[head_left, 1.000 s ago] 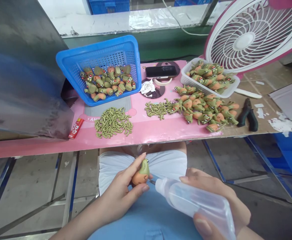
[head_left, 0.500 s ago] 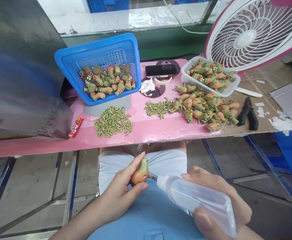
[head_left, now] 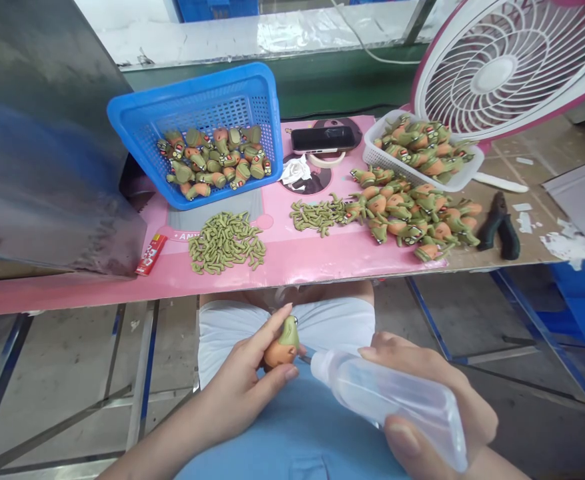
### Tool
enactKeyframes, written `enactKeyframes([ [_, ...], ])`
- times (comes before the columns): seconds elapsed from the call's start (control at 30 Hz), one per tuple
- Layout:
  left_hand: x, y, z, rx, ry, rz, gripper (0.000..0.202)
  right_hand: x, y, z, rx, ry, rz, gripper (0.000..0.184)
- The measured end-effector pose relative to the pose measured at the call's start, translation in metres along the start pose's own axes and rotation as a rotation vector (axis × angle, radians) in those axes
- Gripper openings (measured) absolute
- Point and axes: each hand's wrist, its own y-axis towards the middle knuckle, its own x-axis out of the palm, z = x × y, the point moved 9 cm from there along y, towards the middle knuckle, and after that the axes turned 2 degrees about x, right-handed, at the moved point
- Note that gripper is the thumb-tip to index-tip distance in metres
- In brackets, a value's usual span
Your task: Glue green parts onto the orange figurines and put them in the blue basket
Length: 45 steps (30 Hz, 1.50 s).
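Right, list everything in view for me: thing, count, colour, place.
blue basket: one, blue, back left, holds figures
white basket: one, white, back right, heaped with figures
loose figures: many, green and orange, right of mat
green pieces: two piles, olive, front of pink mat
phone: one, black, mat's back edge
pliers: one, black, right
red packet: one, left
fan: one, white and pink, back right
figure: one, green and orange, in left hand
bottle: one, clear, in right hand, nozzle at figure

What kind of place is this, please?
Probably a small toy assembly workshop: the left hand holds a figurine, many identical ones fill a blue basket, and loose green parts lie piled.
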Motion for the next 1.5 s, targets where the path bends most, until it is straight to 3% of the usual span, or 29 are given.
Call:
enactKeyframes([
  [0.33, -0.001, 0.001, -0.001, 0.006, 0.077, 0.010, 0.060, 0.005, -0.002, -0.002, -0.016, -0.119, -0.102, 0.016],
  [0.5, -0.001, 0.002, 0.002, 0.000, 0.084, 0.005, 0.061, 0.003, -0.005, 0.003, 0.025, -0.120, -0.098, 0.020],
  [0.6, -0.004, 0.003, -0.002, -0.014, 0.052, 0.035, 0.060, -0.007, -0.012, 0.014, 0.082, -0.108, -0.027, 0.025],
  [0.77, -0.023, 0.003, -0.029, -0.050, -0.176, 0.186, 0.065, -0.026, -0.031, 0.079, 0.419, 0.114, 0.148, 0.025],
  [0.9, -0.040, 0.004, -0.044, 0.001, -0.312, 0.324, 0.069, -0.032, -0.038, 0.143, 0.671, 0.075, 0.257, 0.035],
  [1.03, -0.042, 0.003, -0.047, 0.014, -0.323, 0.334, 0.070, -0.028, -0.020, 0.184, 0.717, -0.010, 0.265, 0.047],
  [1.17, -0.038, 0.001, -0.049, 0.003, -0.361, 0.295, 0.070, -0.022, -0.006, 0.207, 0.703, -0.072, 0.265, 0.053],
  [1.33, -0.037, -0.005, -0.056, -0.019, -0.411, 0.280, 0.068, -0.027, -0.014, 0.203, 0.653, -0.208, 0.247, 0.057],
  [1.43, -0.036, -0.009, -0.052, -0.036, -0.427, 0.260, 0.069, -0.036, -0.026, 0.182, 0.600, -0.358, 0.273, 0.062],
  [1.5, -0.034, -0.010, -0.047, -0.052, -0.426, 0.234, 0.073, -0.028, -0.028, 0.158, 0.444, -0.519, 0.226, 0.054],
])
